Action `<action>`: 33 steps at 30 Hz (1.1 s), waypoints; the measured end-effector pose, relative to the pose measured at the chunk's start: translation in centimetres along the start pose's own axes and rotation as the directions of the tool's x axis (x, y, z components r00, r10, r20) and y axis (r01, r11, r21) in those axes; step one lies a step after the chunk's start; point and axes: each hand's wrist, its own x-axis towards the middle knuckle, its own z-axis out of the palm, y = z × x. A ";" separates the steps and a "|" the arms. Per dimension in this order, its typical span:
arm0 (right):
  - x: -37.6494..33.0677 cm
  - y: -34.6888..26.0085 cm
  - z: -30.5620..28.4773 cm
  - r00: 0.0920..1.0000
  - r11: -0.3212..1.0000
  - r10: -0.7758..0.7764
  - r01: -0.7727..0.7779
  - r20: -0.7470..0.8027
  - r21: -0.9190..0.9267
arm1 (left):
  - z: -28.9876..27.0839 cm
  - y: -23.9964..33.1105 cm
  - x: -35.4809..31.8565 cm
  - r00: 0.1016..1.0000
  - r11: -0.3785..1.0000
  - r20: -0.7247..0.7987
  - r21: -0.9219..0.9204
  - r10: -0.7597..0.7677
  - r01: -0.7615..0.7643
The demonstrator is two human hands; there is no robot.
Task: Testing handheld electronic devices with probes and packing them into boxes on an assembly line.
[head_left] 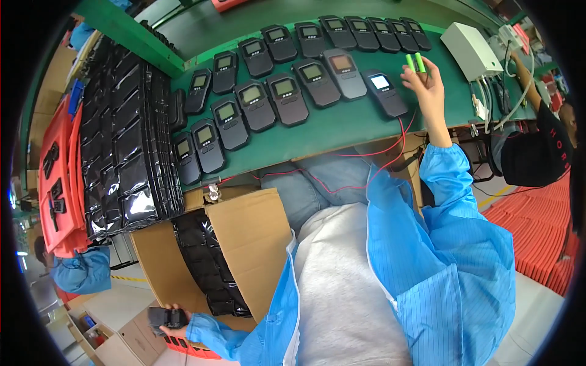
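My right hand [429,91] is raised over the right part of the green table, its fingers closed around two small green cylindrical batteries [420,63]. Just left of it lies a black handheld meter [384,93] with a brightly lit screen, and red wires run from its lower end. Low on the left, beside an open cardboard box [250,244], my left hand [176,329] grips a dark handheld device [165,318] whose face I cannot make out. Several more black meters with small screens [284,97] lie in rows across the table; one grey meter [345,74] is among them.
Stacked black plastic trays [125,134] stand at the left, next to red trays [58,183]. A black tray sheet [213,268] is inside the box. A white power box [470,52] with cables sits far right. Red trays [531,226] are piled below. Other people are at both sides.
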 end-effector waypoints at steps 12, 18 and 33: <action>10.8 0.6 -1.3 0.846 0.463 0.101 -0.505 0.523 0.729 | 34.6 -3.3 -23.2 0.167 0.961 0.967 0.149 -0.191 0.235; 14.2 0.9 1.0 0.807 0.550 0.167 -0.553 0.566 0.626 | 51.3 -11.6 -32.5 -0.269 0.887 0.865 0.456 -0.423 0.076; 10.9 0.0 4.7 0.890 0.947 0.002 -0.148 0.456 0.284 | 52.0 -18.3 -35.4 0.002 0.998 0.998 -0.069 0.069 0.004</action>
